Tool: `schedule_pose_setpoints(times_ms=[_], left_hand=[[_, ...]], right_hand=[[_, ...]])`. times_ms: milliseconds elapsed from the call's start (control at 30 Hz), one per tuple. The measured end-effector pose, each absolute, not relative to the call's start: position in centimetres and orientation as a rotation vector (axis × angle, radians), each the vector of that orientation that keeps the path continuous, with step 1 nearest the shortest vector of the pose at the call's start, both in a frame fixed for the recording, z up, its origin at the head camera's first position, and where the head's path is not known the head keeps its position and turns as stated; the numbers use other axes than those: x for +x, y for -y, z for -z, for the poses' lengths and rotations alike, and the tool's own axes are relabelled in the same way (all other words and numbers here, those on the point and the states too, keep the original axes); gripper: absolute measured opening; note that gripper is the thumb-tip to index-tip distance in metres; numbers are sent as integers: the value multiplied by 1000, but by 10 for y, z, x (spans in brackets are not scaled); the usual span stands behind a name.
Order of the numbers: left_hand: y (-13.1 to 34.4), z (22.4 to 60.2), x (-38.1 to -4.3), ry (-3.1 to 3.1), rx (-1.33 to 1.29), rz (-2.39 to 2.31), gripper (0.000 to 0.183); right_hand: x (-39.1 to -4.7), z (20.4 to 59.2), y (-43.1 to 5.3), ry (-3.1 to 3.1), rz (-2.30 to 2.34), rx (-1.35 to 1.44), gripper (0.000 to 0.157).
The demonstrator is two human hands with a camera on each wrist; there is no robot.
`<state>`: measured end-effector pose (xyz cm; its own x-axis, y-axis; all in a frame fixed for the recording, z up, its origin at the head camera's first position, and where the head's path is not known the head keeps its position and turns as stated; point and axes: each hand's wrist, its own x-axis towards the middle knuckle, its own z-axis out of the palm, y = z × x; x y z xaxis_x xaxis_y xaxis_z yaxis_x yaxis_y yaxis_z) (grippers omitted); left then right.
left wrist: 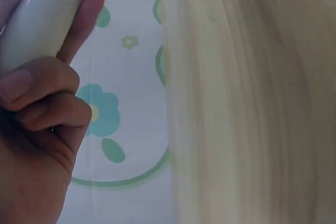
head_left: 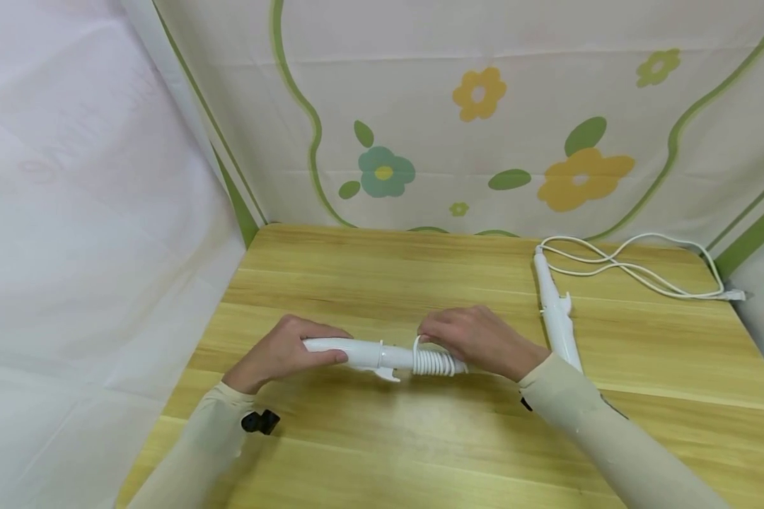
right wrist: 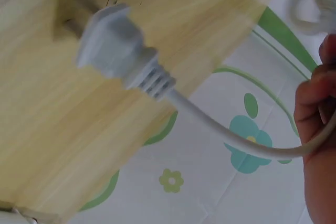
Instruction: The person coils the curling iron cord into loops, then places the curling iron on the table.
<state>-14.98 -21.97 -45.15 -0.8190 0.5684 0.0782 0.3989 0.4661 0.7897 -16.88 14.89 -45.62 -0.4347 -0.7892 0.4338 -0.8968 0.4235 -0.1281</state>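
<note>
My left hand (head_left: 286, 351) grips the thick end of a white curling iron (head_left: 359, 352), which lies level just above the wooden table. In the left wrist view my fingers curl round its smooth white body (left wrist: 44, 19). White cord (head_left: 434, 363) is wound in several tight loops round the iron's slimmer end. There my right hand (head_left: 477, 341) pinches the cord, with one loop standing up beside the fingers. From that hand a loose end of cord (right wrist: 231, 137) runs to a two-pin plug (right wrist: 113, 43), seen in the right wrist view.
A second white curling iron (head_left: 559, 329) lies to the right, partly behind my right forearm. Its cord (head_left: 633, 267) spreads in loose loops to a plug (head_left: 732, 295) near the table's right edge. A flowered cloth (head_left: 420, 106) hangs behind the wooden table (head_left: 356, 283).
</note>
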Motion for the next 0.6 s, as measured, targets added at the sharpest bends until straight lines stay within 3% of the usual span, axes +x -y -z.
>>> schedule_pose_setpoints(times_ms=[600], left_hand=[[226,477,-147,-2197,775,-1619,24]], right_hand=[[-163,463,-139,2562,-985,1531,15]])
